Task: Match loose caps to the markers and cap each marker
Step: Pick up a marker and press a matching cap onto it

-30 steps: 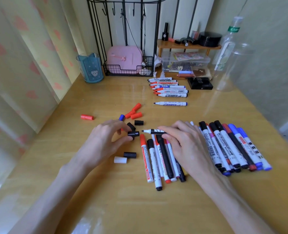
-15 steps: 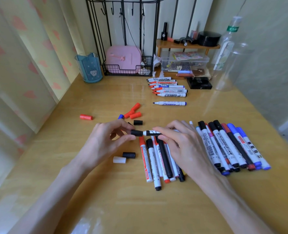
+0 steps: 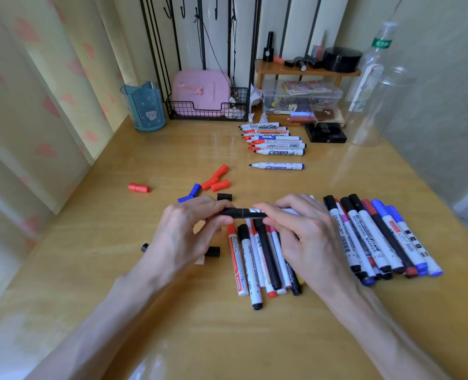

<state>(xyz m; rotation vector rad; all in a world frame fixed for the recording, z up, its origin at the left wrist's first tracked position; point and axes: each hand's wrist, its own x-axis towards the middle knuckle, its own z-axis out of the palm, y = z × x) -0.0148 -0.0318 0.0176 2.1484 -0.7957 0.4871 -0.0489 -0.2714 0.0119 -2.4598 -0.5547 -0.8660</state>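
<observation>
At frame centre a black marker is held above the table, its long axis left to right, the barrel pinched by the right hand and the black cap at its left end pinched by the left hand, nearer for the closing push.

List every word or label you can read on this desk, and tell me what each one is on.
"WHITEBOARD MARKER": on a black-capped marker in the right pile.
"WHITEBOARD", first letter unclear: on a far-row marker.
Too blurred or small to read: the bottle's green label, the held marker, and the print on the other markers.
</observation>
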